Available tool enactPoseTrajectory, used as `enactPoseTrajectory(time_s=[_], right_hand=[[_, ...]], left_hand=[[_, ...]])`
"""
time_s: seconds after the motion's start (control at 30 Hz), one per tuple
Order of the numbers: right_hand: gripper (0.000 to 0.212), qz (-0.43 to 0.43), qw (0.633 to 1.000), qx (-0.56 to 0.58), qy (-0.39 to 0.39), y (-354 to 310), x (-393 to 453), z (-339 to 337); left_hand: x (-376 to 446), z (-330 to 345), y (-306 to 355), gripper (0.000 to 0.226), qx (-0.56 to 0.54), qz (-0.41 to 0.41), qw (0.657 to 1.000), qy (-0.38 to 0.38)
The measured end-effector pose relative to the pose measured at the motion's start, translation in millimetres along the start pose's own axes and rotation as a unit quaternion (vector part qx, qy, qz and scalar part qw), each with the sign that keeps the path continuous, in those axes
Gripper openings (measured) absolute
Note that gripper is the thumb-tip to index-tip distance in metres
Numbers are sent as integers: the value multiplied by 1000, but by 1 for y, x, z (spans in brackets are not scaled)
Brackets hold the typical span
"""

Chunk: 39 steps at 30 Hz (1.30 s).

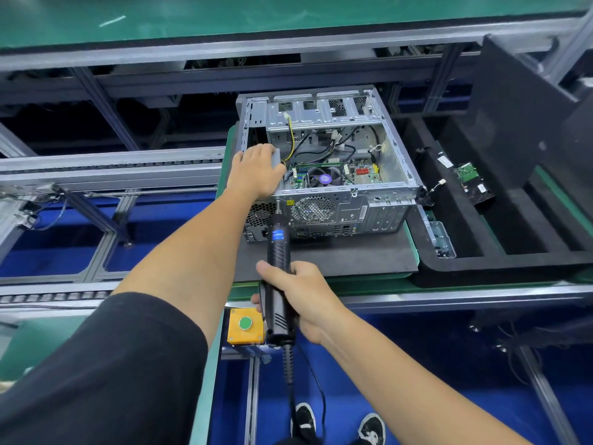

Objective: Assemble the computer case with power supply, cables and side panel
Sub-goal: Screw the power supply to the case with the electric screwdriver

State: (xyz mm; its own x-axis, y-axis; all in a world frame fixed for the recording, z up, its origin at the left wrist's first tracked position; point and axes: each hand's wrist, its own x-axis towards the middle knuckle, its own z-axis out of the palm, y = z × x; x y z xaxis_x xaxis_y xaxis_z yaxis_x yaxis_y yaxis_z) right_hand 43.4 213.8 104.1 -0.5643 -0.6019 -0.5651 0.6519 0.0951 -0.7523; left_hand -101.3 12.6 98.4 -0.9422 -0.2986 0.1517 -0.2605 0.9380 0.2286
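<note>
An open silver computer case [394, 162] lies on a dark pad, rear panel toward me, with its motherboard [333, 176] and loose cables [308, 146] showing. My left hand [256, 170] rests flat on the grey power supply [276, 157] in the case's left rear corner, covering most of it. My right hand [301, 292] grips a black electric screwdriver [278, 252], whose bit touches the rear panel's upper left edge near the power supply vent. A black side panel [513, 123] leans upright at the right.
A black foam tray [481, 261] at the right holds a hard drive [473, 181], cables and a small clear box of screws [444, 242]. A yellow box with a green button [245, 326] sits on the bench edge. Conveyor rails run left and behind.
</note>
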Motion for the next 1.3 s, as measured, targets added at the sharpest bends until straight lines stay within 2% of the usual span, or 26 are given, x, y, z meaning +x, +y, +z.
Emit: enactPoseTrajectory(time_s=[0.27,0.43,0.93,1.3], right_hand=[[21,26,994,98,-44,5,0,-3],[32,-17,998,42,-39,8,3,-10],[27,-10,996,61,-66,8,6,-18],[17,-21,998,26,-51,9,10,-17]], left_hand=[[-1,-1,0,46,-3,1,1000,2],[-1,-2,0,45,2,1,1000,6],[-1,-3,3,47,2,-12,1000,-9],[0,-2,2,44,6,-8,1000,-5]])
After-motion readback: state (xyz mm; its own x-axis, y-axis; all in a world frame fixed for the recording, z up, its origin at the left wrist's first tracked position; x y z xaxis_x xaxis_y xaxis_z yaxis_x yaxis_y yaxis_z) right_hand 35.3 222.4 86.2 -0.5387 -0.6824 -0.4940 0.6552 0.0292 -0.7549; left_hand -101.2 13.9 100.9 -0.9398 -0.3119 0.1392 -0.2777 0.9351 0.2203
